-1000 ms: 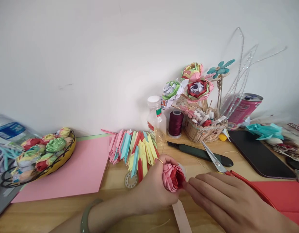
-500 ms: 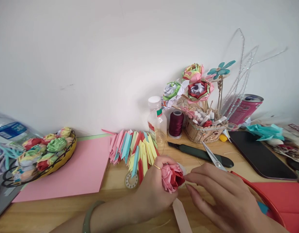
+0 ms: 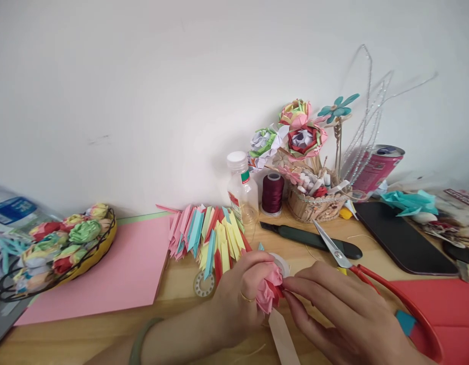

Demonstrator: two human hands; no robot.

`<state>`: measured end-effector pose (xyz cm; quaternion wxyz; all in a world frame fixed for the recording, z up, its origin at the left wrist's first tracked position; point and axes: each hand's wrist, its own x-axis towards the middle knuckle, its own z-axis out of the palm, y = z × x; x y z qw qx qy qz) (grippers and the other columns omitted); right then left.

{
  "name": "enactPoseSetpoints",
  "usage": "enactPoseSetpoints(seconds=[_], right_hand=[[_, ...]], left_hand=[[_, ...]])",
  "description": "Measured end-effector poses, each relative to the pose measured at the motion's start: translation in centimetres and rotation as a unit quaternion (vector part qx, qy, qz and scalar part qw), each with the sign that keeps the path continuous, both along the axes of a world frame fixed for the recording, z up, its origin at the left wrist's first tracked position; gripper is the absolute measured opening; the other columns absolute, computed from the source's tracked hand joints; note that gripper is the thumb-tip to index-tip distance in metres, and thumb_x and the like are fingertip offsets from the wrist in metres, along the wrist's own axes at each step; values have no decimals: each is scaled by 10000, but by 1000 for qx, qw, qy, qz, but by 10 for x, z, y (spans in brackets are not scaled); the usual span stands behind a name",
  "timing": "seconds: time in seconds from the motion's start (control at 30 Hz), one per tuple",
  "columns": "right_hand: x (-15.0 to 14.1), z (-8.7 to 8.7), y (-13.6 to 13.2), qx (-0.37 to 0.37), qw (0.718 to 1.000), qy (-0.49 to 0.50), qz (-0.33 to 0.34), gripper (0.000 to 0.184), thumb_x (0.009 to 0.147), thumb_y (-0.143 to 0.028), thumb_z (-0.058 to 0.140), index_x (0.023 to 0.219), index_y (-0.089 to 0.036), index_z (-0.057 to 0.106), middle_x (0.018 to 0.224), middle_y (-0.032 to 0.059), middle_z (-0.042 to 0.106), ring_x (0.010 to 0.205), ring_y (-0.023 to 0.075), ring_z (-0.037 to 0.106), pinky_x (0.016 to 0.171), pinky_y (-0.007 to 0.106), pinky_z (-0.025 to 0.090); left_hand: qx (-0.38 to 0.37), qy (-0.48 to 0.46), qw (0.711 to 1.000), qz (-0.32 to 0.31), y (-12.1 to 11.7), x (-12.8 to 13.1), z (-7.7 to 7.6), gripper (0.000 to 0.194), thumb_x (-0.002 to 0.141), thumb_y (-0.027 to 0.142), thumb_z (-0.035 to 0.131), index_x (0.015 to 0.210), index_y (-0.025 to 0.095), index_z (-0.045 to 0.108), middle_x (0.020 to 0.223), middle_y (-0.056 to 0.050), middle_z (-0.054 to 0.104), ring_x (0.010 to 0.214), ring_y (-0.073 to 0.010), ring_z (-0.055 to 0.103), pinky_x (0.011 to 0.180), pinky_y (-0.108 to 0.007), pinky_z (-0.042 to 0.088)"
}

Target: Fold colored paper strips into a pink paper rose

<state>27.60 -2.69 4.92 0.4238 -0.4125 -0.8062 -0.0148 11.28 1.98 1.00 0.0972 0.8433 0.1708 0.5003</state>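
My left hand [image 3: 236, 291], with a ring on one finger, is wrapped round a folded paper flower [image 3: 267, 294]. The flower has pink outer petals and red ones inside, and its opening is turned towards the right. From the right, my right hand [image 3: 333, 309] brings thumb and forefinger together on a red petal at the flower's edge. Its other fingers are loosely bent. Below the flower a flat, pale pointed strip [image 3: 283, 337] lies on the table. A white roll [image 3: 280, 263] shows partly behind the flower.
Red-handled scissors [image 3: 401, 299] and a dark green cutter [image 3: 314, 241] lie by my right hand, near a black phone [image 3: 405, 238]. Folded paper strips [image 3: 207, 233], a bottle [image 3: 242, 195], a thread spool [image 3: 273, 194] and a flower basket [image 3: 316, 203] stand behind. Pink paper [image 3: 112, 268] lies left.
My left hand has tilted the flower, so less of its red inside shows. My right thumb and forefinger have closed onto its edge. The view has shifted slightly.
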Motion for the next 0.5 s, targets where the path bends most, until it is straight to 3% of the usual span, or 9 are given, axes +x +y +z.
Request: enactPoseSetpoints(seconds=[0.23, 0.5], right_hand=[[3, -8, 1, -32, 999, -19, 4, 121, 811, -120, 498, 873, -201, 562, 710, 14, 599, 597, 117, 553, 524, 232, 429], [-9, -5, -5, -48, 998, 23, -28, 149, 779, -99, 471, 665, -181, 520, 586, 6, 556, 509, 106, 518, 437, 207, 385]], left_hand=[[10, 21, 999, 32, 1, 0, -1, 457, 757, 125, 508, 1186, 150, 351, 989, -126, 540, 910, -182, 560, 700, -295, 526], [5, 16, 1000, 26, -2, -2, -7, 567, 735, 129, 560, 1236, 173, 300, 1033, -111, 518, 943, -174, 548, 744, -285, 514]])
